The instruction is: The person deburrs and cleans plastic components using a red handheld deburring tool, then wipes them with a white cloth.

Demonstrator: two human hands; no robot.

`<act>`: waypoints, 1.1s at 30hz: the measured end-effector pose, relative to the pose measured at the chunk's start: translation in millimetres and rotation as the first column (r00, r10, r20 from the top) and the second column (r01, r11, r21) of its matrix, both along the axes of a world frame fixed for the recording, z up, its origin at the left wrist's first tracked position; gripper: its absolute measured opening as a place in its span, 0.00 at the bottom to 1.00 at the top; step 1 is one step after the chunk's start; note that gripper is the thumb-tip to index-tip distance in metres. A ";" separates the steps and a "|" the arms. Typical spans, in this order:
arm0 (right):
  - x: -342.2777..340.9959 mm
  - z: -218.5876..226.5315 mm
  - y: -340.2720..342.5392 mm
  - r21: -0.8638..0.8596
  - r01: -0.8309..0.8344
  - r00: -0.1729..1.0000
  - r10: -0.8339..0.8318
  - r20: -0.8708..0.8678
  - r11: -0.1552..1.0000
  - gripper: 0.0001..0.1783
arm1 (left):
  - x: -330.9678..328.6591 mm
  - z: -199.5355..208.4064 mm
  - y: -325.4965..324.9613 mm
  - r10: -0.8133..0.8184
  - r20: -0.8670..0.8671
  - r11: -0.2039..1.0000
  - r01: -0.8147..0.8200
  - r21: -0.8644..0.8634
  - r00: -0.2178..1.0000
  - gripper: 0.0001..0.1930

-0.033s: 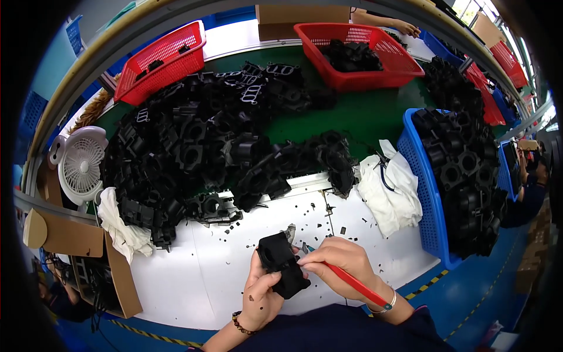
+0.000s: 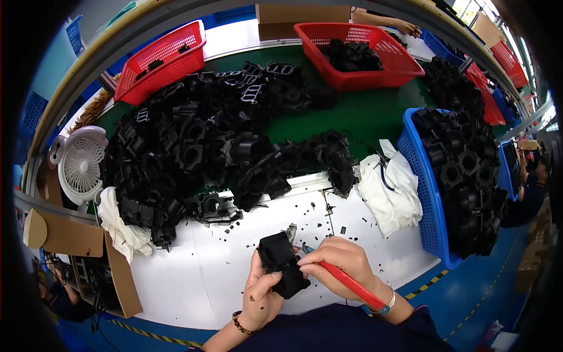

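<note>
My left hand (image 2: 261, 297) is closed around a black molded plastic part (image 2: 277, 251), thumb across its near side, above the white work surface. The part has a round opening at its upper left. In my right hand (image 2: 347, 263) is a slim red-handled knife (image 2: 350, 283), held like a pen with its back end toward my wrist. Its bluish-grey tip is beside the part's right edge; whether it touches cannot be made out. Small black scraps (image 2: 319, 225) lie scattered on the white surface just beyond my hands.
Black molded parts (image 2: 190, 155) are heaped on the green mat (image 2: 305, 126). A blue basket (image 2: 431, 217) of parts and a white cloth (image 2: 388, 193) are at right. Red baskets (image 2: 363, 79) stand behind. A fan (image 2: 82, 167) and cardboard box (image 2: 120, 281) are left; another person's hand (image 2: 406, 27) is far back.
The red handle's back end has shifted very slightly in my right hand. My left hand and the black part stay in place.
</note>
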State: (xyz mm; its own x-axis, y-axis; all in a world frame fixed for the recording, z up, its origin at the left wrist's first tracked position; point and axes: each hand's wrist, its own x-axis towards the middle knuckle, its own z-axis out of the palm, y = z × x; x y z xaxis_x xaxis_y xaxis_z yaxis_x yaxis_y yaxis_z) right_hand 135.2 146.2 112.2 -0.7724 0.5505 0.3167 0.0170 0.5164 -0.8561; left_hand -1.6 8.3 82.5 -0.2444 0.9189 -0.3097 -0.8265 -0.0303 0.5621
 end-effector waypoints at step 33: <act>-23.5 2.4 -30.0 -0.708 0.207 0.976 -0.097 0.193 0.675 0.06 | 13.9 -9.2 9.9 0.284 -0.561 0.935 -0.353 -0.015 0.778 0.14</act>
State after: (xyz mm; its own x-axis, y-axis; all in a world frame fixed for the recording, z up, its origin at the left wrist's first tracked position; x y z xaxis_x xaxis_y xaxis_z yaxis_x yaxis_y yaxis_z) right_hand 111.7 116.3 114.6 -0.6599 0.6780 -0.3239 0.1762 -0.2794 -0.9439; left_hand 12.2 18.2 73.3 -0.6755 0.7252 -0.1333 -0.3397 -0.1457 0.9292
